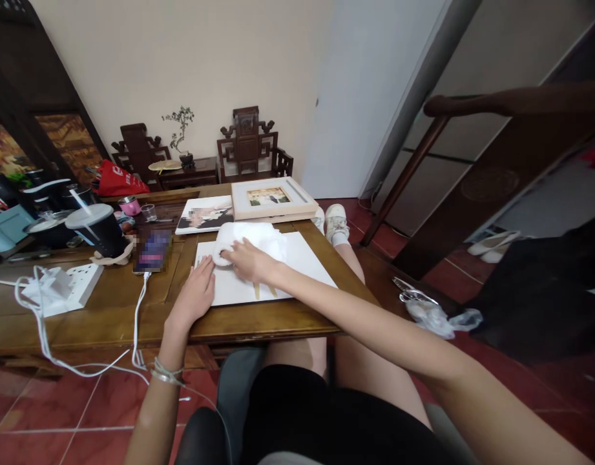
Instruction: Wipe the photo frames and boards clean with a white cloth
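Observation:
On the wooden table in front of me lies a flat white board or print (pixel 304 258), with a few tan marks near its front edge. A thick folded white cloth (pixel 258 237) rests on its upper left part. My right hand (pixel 251 261) presses down on this cloth, fingers curled into its near left side. My left hand (pixel 200 289) lies with stretched fingers along the board's left edge, touching it and the tabletop. The middle of the board is partly covered by my right hand and forearm.
Behind the board are a photo panel (pixel 205 214) and a framed picture (pixel 275 199). To the left stand a lidded dark cup (pixel 101 231), a phone (pixel 152 252) on a white cable and a power strip (pixel 81 287). The table's right edge (pixel 338 261) is close.

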A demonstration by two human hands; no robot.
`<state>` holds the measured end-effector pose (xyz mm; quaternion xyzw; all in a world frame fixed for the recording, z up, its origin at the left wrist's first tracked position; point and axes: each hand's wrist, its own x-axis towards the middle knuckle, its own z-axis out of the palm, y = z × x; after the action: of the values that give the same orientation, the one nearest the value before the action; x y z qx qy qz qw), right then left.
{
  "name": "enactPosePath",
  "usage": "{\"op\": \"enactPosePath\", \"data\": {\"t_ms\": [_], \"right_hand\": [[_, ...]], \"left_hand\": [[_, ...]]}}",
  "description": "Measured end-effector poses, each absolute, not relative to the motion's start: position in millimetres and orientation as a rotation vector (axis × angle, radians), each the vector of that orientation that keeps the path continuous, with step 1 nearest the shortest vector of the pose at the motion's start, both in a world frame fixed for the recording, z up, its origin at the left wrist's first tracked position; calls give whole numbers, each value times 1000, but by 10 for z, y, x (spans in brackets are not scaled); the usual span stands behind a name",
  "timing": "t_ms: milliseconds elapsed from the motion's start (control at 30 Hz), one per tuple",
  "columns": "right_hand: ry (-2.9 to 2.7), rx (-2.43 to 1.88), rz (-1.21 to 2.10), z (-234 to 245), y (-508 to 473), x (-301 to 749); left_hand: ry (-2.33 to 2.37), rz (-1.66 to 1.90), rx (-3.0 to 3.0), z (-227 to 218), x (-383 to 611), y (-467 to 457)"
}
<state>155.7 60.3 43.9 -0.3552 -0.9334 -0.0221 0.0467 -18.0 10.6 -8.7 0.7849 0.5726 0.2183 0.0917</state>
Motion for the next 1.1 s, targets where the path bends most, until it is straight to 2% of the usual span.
{"op": "enactPosePath", "data": {"t_ms": [167,333,467,667,833,1000,1100], "right_hand": [[-2860,-845,-51,384,28,1750],[-2922,-555,143,563,-375,2081],[-2959,-745,235,650,-212,2136],[-2823,-1068,0,485,423,1874],[-2774,-1143,-84,409,517,1489],[-2881,-692,-108,378,211,1463],[-2937,-420,38,457,-2,1692]], "left_hand": [[1694,662,2343,-93,-181,99],[1692,628,2352,-85,-184,90],[1729,636,2348,-97,-178,91],[1722,741,2316,-117,-165,98],[1736,1016,2227,-52,-163,98],[1734,1338,1900,60,-179,60],[1736,1352,1863,87,-160,34]]}}
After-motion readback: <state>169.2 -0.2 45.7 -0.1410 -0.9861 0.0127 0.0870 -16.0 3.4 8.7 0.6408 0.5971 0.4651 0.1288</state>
